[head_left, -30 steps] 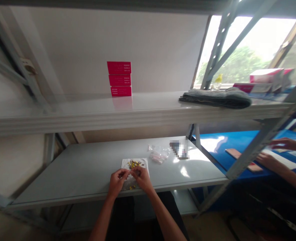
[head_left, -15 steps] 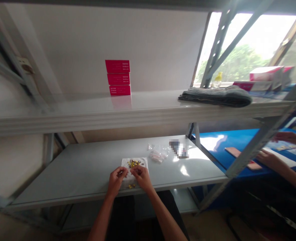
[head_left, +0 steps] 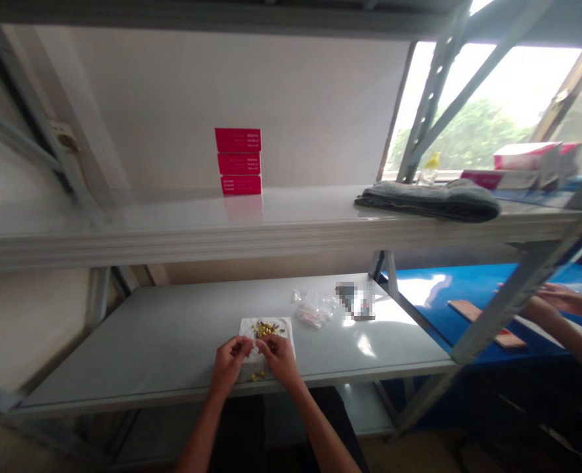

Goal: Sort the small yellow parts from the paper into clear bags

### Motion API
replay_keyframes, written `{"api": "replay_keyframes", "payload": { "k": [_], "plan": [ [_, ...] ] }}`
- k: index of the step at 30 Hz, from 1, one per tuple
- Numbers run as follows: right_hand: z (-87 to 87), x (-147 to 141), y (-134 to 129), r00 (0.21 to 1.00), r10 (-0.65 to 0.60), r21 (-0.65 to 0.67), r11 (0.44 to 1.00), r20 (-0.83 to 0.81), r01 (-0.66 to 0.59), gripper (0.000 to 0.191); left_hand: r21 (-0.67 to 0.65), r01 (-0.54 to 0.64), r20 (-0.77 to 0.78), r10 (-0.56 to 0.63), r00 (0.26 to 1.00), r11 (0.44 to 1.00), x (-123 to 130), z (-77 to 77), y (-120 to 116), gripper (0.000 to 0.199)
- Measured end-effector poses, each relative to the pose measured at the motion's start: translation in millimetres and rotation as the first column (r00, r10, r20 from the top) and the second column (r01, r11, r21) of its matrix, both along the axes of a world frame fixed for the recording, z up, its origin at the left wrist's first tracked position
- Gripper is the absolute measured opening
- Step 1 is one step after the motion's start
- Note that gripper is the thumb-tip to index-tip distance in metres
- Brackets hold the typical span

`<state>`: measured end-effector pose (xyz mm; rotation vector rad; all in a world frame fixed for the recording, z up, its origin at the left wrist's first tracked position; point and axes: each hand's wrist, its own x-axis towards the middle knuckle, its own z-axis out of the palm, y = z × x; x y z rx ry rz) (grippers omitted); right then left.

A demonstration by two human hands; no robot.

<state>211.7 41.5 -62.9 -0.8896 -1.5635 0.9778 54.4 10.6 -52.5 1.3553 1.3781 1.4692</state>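
Over a white sheet (head_left: 286,328) near the table's front edge, my left hand (head_left: 232,359) and my right hand (head_left: 278,357) nearly meet at the fingertips. Both are pinched, and whatever they hold is too small to make out. Just beyond the fingertips lies a pile of small yellow and dark pieces (head_left: 266,328). A few yellow pieces (head_left: 257,376) lie on the near side, between my wrists.
Clear plastic bags (head_left: 314,310) lie right of the sheet, with a blurred-out item (head_left: 355,301) beyond. The shelf above holds red boxes (head_left: 240,163) and a folded grey cloth (head_left: 429,200). Another person's hands (head_left: 552,305) work at the blue table (head_left: 419,282).
The view has tilted up slightly, so things sit lower in the picture. My fingertips have come a little closer together. The other person's hands have moved.
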Motion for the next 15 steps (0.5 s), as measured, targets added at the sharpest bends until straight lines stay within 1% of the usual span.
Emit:
{"api": "replay_keyframes", "payload": {
  "k": [3,8,11,15],
  "plan": [
    [0.3,0.6,-0.6,1.0,-0.012,-0.011,1.0,-0.019,0.012,0.038,-0.009,-0.038,0.017,0.038,0.999,0.999,0.1,-2.2,2.0,0.038],
    [3.3,3.8,-5.3,1.0,-0.022,0.021,1.0,-0.021,0.022,0.033,-0.035,0.007,0.028,-0.006,1.0,0.999,0.2,-2.4,1.2,0.038],
    [3.7,4.1,-5.9,1.0,-0.028,0.025,0.999,-0.003,0.028,0.036,-0.022,0.02,0.013,-0.02,1.0,1.0,-0.7,-2.4,-0.2,0.036],
    [2.6,2.2,-4.1,0.999,0.019,-0.007,1.0,-0.033,-0.019,0.042,-0.006,0.033,0.023,-0.033,0.999,0.999,-0.5,1.1,-1.8,0.036]
  ]
}}
